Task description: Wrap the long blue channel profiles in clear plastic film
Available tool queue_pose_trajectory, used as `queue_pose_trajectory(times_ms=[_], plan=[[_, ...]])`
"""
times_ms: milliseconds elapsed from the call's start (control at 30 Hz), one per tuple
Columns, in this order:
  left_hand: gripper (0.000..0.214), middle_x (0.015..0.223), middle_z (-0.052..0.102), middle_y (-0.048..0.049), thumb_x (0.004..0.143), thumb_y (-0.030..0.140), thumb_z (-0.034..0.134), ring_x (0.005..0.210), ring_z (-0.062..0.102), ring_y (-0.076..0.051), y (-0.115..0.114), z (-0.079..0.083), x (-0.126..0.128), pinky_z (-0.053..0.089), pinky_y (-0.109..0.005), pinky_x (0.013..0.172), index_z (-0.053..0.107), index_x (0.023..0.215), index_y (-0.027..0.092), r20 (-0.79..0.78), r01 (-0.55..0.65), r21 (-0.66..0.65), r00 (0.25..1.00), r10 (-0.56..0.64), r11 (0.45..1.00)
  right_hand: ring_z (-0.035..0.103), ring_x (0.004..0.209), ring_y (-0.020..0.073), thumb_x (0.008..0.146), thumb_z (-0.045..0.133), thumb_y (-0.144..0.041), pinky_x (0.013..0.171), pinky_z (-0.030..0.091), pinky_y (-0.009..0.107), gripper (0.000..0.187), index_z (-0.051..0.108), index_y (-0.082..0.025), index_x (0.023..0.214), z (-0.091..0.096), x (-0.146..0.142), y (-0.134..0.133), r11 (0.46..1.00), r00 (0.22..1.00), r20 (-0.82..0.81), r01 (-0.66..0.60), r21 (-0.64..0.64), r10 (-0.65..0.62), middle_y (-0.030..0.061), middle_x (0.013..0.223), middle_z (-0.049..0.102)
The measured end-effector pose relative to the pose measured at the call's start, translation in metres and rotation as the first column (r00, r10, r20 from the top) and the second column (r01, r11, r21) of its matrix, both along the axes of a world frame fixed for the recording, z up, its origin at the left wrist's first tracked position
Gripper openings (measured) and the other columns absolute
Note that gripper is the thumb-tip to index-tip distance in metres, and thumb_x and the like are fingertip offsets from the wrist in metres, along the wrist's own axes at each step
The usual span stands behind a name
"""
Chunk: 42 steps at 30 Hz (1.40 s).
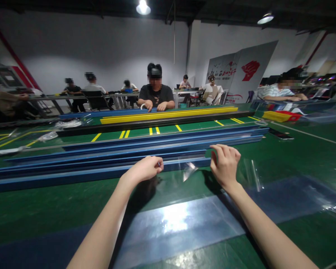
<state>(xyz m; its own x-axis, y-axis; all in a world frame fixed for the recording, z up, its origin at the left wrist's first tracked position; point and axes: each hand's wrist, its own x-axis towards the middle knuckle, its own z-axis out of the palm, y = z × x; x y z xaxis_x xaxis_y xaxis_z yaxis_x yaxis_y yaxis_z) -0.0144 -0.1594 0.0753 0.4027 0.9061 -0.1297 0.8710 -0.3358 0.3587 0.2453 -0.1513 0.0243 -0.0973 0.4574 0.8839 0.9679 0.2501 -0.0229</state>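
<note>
My left hand (149, 168) is closed, its fingers curled at the front side of the nearest blue rail (95, 172). My right hand (226, 162) is just past the right end of that rail, fingers bent and closed. Thin clear plastic film (189, 171) stretches between the two hands and spreads out to the right of my right wrist. Both hands appear to grip this film, though its edges at the fingertips are hard to see. More long blue rails (170, 144) lie side by side just behind.
The green table (305, 157) carries a glossy clear sheet (184, 224) below my forearms. Farther off lie a black rail (156, 124), a yellow rail (170, 115), a phone (281, 134) and a yellow tray (276, 116). A person (156, 93) works across the table.
</note>
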Motion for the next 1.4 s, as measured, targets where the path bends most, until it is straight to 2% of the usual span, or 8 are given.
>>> queue_pose_trajectory(times_ms=[67,167,300,433,600,767,1133,1400], plan=[[0.018,0.07,0.061,-0.0004,0.072,0.014,0.044,0.063,0.053,-0.013,0.0,0.001,0.0,0.034,-0.021,0.055,0.06,0.079,0.02,-0.015,-0.037,0.059,0.999,0.038,0.998,0.046,0.095,0.0218,0.081,0.043,-0.018,0.085,0.028,0.037,0.026,0.052,-0.015,0.106,-0.005,-0.003,0.0,0.998,0.999,-0.032,-0.008,0.062,0.01,0.0103,0.101,0.057],[0.024,0.08,0.064,-0.003,0.075,0.014,0.041,0.073,0.057,-0.015,0.0,0.0,0.001,0.037,-0.022,0.06,0.062,0.085,0.021,-0.032,-0.087,0.144,0.995,0.093,0.986,0.044,0.101,0.0214,0.081,0.044,-0.019,0.088,0.03,0.037,0.031,0.049,-0.015,0.112,-0.011,-0.012,-0.003,0.987,0.985,0.067,-0.159,0.03,0.156,0.0107,0.108,0.056],[0.029,0.091,0.064,-0.0046,0.078,0.012,0.04,0.088,0.057,-0.018,0.004,-0.007,0.003,0.04,-0.025,0.072,0.062,0.093,0.022,-0.021,-0.071,0.249,0.997,0.078,0.966,0.042,0.108,0.0195,0.085,0.04,-0.022,0.092,0.029,0.034,0.032,0.049,-0.016,0.116,-0.016,-0.027,-0.007,0.925,0.896,0.252,-0.319,-0.206,0.365,0.0075,0.119,0.054],[0.033,0.094,0.062,-0.005,0.08,0.01,0.038,0.091,0.055,-0.018,0.007,-0.015,0.006,0.041,-0.026,0.077,0.06,0.102,0.022,-0.04,-0.071,0.374,0.995,0.093,0.925,0.034,0.118,0.0211,0.089,0.032,-0.032,0.095,0.025,0.036,0.042,0.041,-0.017,0.128,-0.024,-0.032,-0.003,0.871,0.838,0.34,-0.28,-0.403,0.426,0.004,0.132,0.044],[0.041,0.092,0.057,-0.006,0.073,0.002,0.042,0.089,0.05,-0.02,0.005,-0.02,0.012,0.041,-0.029,0.076,0.057,0.107,0.019,-0.19,-0.011,0.566,0.971,0.144,0.824,0.022,0.128,0.0224,0.089,0.029,-0.038,0.097,0.025,0.038,0.048,0.032,-0.02,0.134,-0.033,-0.028,0.005,0.857,0.845,0.366,-0.186,-0.481,0.389,0.0018,0.141,0.028],[0.043,0.09,0.055,-0.0069,0.073,0.003,0.044,0.088,0.046,-0.022,0.006,-0.026,0.016,0.039,-0.032,0.072,0.054,0.111,0.02,-0.23,0.066,0.694,0.964,0.135,0.717,0.022,0.128,0.0236,0.089,0.029,-0.04,0.098,0.025,0.039,0.049,0.032,-0.021,0.134,-0.038,-0.022,0.01,0.863,0.869,0.37,-0.118,-0.491,0.329,0.0033,0.143,0.025],[0.024,0.101,0.054,-0.009,0.081,0.016,0.044,0.095,0.046,-0.022,0.013,-0.048,0.014,0.037,-0.035,0.079,0.055,0.102,0.018,-0.243,0.135,0.711,0.968,0.062,0.69,0.029,0.125,0.0232,0.088,0.029,-0.041,0.098,0.027,0.04,0.048,0.039,-0.02,0.13,-0.036,-0.014,0.014,0.846,0.891,0.339,-0.086,-0.526,0.301,0.0033,0.137,0.036],[0.032,0.11,0.051,-0.0093,0.077,0.003,0.04,0.103,0.042,-0.021,0.013,-0.051,0.015,0.036,-0.033,0.083,0.056,0.101,0.018,-0.294,0.255,0.701,0.954,-0.056,0.666,0.035,0.122,0.0221,0.087,0.032,-0.039,0.095,0.029,0.04,0.045,0.042,-0.02,0.127,-0.032,0.002,0.017,0.843,0.923,0.282,-0.078,-0.533,0.264,0.0044,0.133,0.042]])
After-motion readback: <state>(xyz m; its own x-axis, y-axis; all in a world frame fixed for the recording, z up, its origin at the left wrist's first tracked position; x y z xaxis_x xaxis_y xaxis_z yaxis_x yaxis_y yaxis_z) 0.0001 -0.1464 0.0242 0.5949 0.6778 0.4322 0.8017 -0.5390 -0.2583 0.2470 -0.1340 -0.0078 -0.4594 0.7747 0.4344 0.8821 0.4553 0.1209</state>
